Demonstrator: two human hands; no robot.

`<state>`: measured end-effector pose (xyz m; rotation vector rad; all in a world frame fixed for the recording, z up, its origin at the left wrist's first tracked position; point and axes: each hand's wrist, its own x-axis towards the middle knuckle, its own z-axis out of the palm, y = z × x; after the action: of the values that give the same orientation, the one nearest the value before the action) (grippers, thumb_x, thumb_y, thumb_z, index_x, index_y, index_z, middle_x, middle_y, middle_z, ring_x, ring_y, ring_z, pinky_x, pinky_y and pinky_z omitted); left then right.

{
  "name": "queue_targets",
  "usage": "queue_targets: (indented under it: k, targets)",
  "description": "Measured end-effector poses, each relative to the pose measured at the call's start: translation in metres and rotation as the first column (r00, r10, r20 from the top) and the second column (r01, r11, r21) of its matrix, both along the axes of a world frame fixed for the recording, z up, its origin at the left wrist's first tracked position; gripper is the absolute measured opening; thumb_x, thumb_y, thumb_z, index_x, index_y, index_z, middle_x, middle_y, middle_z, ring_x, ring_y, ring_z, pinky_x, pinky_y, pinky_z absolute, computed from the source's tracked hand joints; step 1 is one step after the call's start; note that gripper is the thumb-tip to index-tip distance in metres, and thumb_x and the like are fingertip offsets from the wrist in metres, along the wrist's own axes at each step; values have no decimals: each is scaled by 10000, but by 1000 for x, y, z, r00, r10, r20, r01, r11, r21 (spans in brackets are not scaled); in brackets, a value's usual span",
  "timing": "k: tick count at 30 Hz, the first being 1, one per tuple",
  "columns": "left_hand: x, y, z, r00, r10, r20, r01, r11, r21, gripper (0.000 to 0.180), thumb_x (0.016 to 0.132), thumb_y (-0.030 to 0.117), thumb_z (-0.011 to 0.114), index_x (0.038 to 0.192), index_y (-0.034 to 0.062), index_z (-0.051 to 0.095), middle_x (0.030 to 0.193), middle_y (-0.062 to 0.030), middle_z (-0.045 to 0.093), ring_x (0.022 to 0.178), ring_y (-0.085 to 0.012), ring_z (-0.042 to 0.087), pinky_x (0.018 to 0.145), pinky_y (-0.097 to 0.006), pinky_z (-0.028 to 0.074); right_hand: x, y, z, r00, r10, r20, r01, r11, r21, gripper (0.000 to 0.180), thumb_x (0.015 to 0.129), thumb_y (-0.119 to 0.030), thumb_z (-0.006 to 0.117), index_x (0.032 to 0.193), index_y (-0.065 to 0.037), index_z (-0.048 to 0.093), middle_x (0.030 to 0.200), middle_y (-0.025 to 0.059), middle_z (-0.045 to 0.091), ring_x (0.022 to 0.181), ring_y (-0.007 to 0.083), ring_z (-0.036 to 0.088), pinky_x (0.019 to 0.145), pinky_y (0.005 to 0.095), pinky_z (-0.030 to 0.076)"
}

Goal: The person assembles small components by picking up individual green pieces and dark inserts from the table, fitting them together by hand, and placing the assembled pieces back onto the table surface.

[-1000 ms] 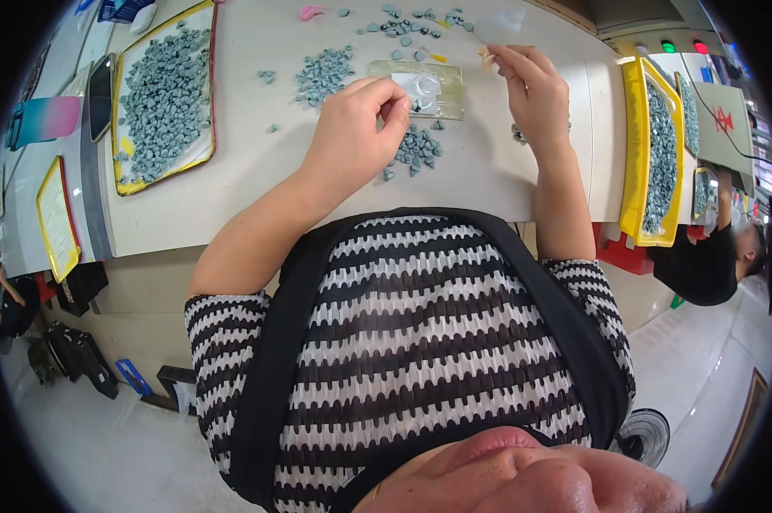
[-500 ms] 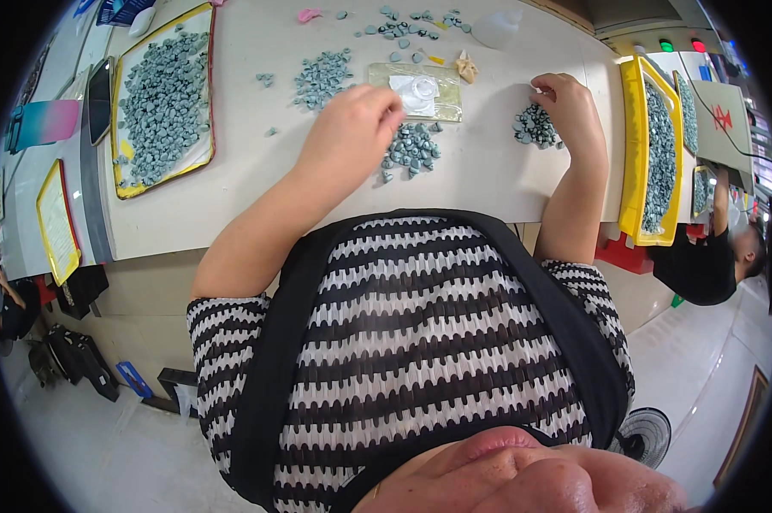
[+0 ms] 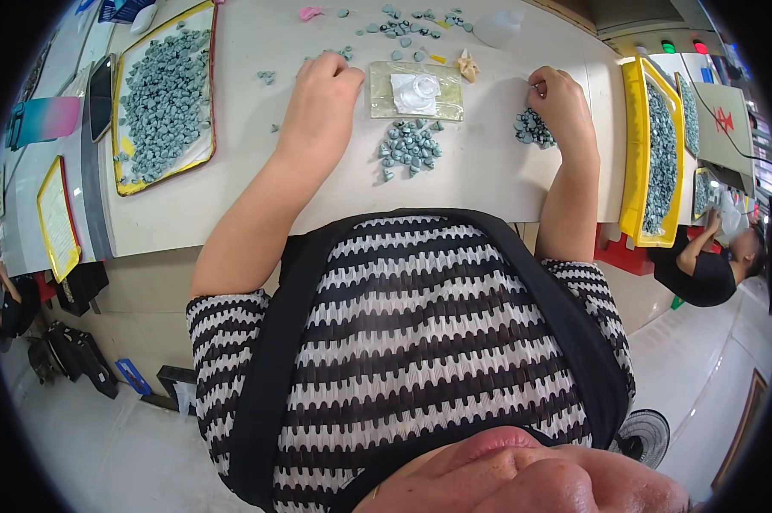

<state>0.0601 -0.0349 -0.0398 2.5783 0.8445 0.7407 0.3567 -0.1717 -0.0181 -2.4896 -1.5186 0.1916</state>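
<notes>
Right hand (image 3: 559, 96) has left the clear pad (image 3: 417, 91) and now sits curled on the small grey pile (image 3: 533, 130) at the table's right; whether it pinches a piece, I cannot tell. Left hand (image 3: 324, 92) stays loosely fisted, knuckles down, just left of the pad.

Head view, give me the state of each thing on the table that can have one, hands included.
Left hand: closed, knuckles up, resting on table.
Right hand: curled over a small pile of grey parts.
Left tray: full of grey parts.
Right tray: filled with grey parts.
Clear bag: lying flat.
Middle pile: loose, untouched.
</notes>
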Motion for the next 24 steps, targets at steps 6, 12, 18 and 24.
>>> queue_targets:
  k: [6, 12, 18, 24]
  targets:
    - [2, 1, -6, 999, -34, -5, 35, 999, 27, 113, 794, -8, 628, 906, 1, 637, 868, -127, 597, 860, -318, 566, 763, -388, 466, -19, 6, 12, 957, 95, -274, -35, 976, 217, 169, 835, -71, 633, 995, -20, 640, 874, 116, 662, 808, 212, 646, 747, 310, 516]
    - [9, -3, 9, 976, -23, 215, 33, 999, -42, 88, 841, -10, 584, 927, 3, 586, 857, -118, 603, 847, -299, 577, 728, -360, 471, -44, 11, 9, 752, 214, -624, 42, 928, 370, 164, 896, -76, 610, 1044, -36, 670, 854, 55, 668, 777, 108, 624, 714, 241, 497]
    - [11, -21, 28, 953, 25, 300, 132, 862, -490, 84, 918, 39, 563, 980, 2, 607, 868, -68, 658, 765, -141, 606, 690, -272, 481, -78, 14, 10, 674, 366, -642, -58, 892, 448, 198, 851, -61, 674, 1045, -26, 695, 872, 31, 651, 778, 112, 604, 679, 234, 491]
    - [17, -35, 27, 868, 94, 488, 398, 457, -795, 186, 935, 63, 570, 1074, -47, 626, 888, -74, 663, 749, -114, 595, 702, -248, 504, -98, 12, 11, 638, 545, -544, -142, 778, 612, 200, 861, -45, 662, 1057, -29, 698, 914, 50, 654, 777, 118, 619, 673, 235, 502]
